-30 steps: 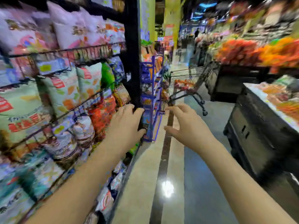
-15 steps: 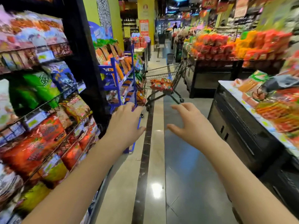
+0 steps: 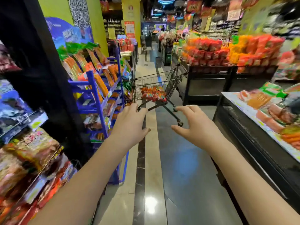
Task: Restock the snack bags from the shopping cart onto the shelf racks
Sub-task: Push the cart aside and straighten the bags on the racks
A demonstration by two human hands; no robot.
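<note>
1. Find the snack bags (image 3: 153, 95) heaped in the basket of the shopping cart (image 3: 172, 83), far down the aisle.
2. Note left hand (image 3: 129, 125) and right hand (image 3: 196, 125) well short of the cart, fingers loosely spread, holding nothing.
3. Expect light, soft, crinkly packs, likely slippery, with crushable contents.
4. Pinch a top seam or cup the sides; avoid squeezing the middle.
5. Carry to the shelf racks (image 3: 37, 153), left of the cart.
</note>
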